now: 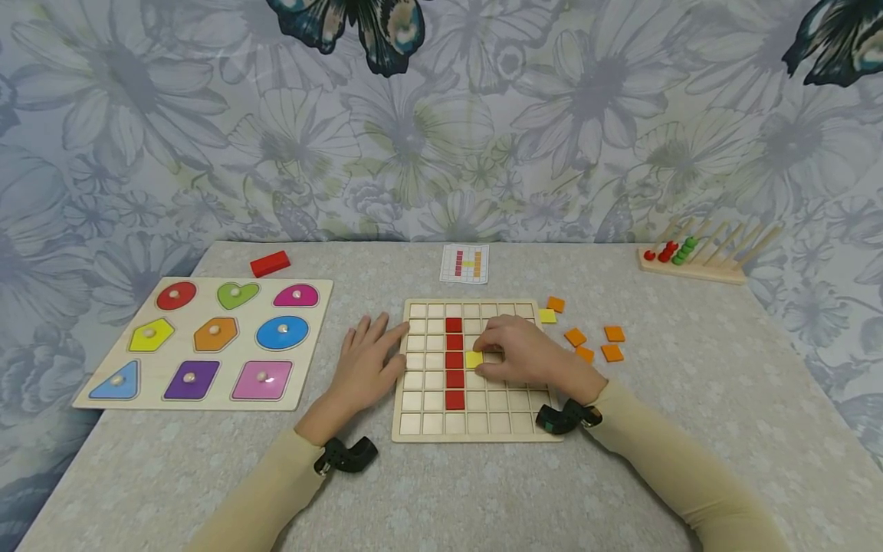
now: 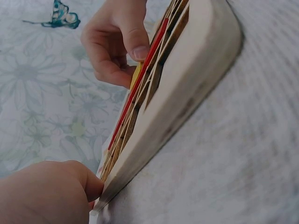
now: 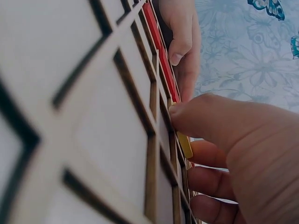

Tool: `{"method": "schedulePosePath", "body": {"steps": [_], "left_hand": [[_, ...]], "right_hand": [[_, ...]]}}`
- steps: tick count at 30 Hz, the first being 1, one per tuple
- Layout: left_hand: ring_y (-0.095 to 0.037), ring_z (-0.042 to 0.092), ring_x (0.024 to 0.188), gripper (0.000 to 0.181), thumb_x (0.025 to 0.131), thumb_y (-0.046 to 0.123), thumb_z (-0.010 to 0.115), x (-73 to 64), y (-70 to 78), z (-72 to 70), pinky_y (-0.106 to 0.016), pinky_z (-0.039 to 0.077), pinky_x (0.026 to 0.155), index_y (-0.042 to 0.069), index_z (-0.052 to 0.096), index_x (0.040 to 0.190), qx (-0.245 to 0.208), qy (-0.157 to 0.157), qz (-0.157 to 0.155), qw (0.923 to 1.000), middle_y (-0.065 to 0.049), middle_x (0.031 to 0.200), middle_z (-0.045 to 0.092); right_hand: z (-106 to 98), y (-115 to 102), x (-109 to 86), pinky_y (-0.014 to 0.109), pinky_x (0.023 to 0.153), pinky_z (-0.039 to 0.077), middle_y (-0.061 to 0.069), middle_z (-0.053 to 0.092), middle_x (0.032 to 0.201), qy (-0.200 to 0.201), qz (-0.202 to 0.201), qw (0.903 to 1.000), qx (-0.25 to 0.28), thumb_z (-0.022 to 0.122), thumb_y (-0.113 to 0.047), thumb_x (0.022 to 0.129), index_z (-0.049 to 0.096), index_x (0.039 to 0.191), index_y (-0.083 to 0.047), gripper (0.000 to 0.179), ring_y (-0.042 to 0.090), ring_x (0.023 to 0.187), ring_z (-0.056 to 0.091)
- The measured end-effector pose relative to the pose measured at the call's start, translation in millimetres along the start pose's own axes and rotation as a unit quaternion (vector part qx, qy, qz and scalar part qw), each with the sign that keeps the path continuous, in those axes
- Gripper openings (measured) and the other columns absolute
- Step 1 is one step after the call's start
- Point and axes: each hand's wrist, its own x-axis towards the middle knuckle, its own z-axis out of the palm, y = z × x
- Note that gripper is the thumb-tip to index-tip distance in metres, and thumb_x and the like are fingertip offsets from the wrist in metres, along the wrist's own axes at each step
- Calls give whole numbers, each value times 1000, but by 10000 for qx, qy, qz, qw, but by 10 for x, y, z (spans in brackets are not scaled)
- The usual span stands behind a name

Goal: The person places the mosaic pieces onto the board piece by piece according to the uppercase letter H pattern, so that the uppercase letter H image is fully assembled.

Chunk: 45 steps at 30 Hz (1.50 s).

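A wooden grid board [image 1: 421, 423] lies flat, with several red square tiles [image 1: 454, 379] in one column of its cells. My right hand [image 1: 520, 353] is over the board, pinching a yellow square tile [image 1: 473, 359] between thumb and fingers, just right of the red column's middle. In the left wrist view that yellow tile [image 2: 136, 75] stands slightly tilted above the cells. My left hand [image 1: 369, 364] rests at the board's left edge, fingers extended, its thumb [image 2: 93, 183] touching the rim. Part of the board's right side is hidden under my right hand.
Several loose orange tiles [image 1: 613, 334] and a yellow tile [image 1: 547, 316] lie right of the board. Behind it is a pattern card [image 1: 464, 264]. A knobbed shape puzzle [image 1: 251, 341] and red block [image 1: 270, 264] are at left; a bead-peg stand [image 1: 693, 264] is at back right.
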Motion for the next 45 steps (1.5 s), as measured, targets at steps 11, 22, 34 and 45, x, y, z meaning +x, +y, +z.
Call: {"method": "schedulePosePath", "body": {"steps": [11,22,34,45], "left_hand": [[-55,18,153,54,97,22,49,-6,31,-26,-74,12,119,10,53,149,-37,32,29,10000,-28,162,34],[-55,18,153,54,97,24,49,-6,12,-9,-74,12,119,12,53,150,-45,30,30,10000,-27,163,33],[-54,17,154,55,97,23,49,-10,14,-20,-74,11,119,12,52,151,-48,7,25,10000,-27,163,33],[-54,17,154,54,98,23,49,-2,17,-26,-73,11,120,11,52,151,-74,-33,9,10000,-28,163,32]], "right_hand": [[-13,-17,-5,28,79,47,-5,69,94,8,62,9999,81,80,-30,84,79,103,-16,24,9,82,54],[-95,62,-36,27,73,47,-5,68,86,208,38,9997,131,78,-24,84,79,102,-13,21,7,75,53],[-291,336,-260,35,79,54,2,73,97,384,743,9958,359,78,-22,85,77,110,-7,29,14,86,64],[-428,632,-434,44,81,58,10,75,98,650,1244,9900,168,79,-19,85,76,108,-3,28,25,90,70]]}}
